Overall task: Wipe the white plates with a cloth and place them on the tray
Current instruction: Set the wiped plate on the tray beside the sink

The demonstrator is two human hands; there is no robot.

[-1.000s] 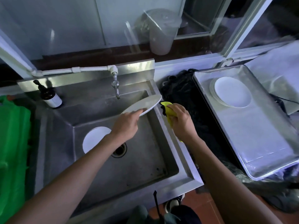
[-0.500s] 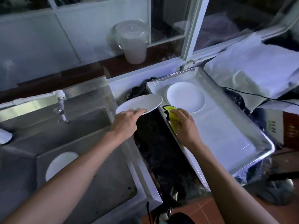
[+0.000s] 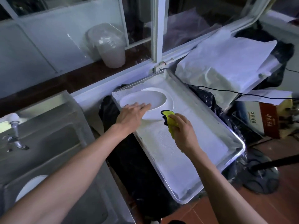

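Plate [image 3: 30, 185] left in steel sink [image 3: 68, 143], 7 o'clock | yellow cloth [image 3: 171, 123] pinched in right hand [image 3: 182, 131], fingers curled | carried plate [image 3: 144, 99], smooth, round, moved from sink to over tray [image 3: 210, 131] stack [image 3: 169, 101], 12 o'clock; held by left hand [image 3: 132, 113], fingers extended on rim | placement judged imminent.

- A steel sink [image 3: 53, 143] is seen at eight o'clock, a tap [image 3: 15, 133] mounted at its nine o'clock side.
- A translucent lidded bucket [image 3: 110, 46] is set behind the window glass at eleven o'clock.
- White sheets [image 3: 226, 62] are spread at two o'clock.
- A printed carton [image 3: 265, 120] is placed at three o'clock.
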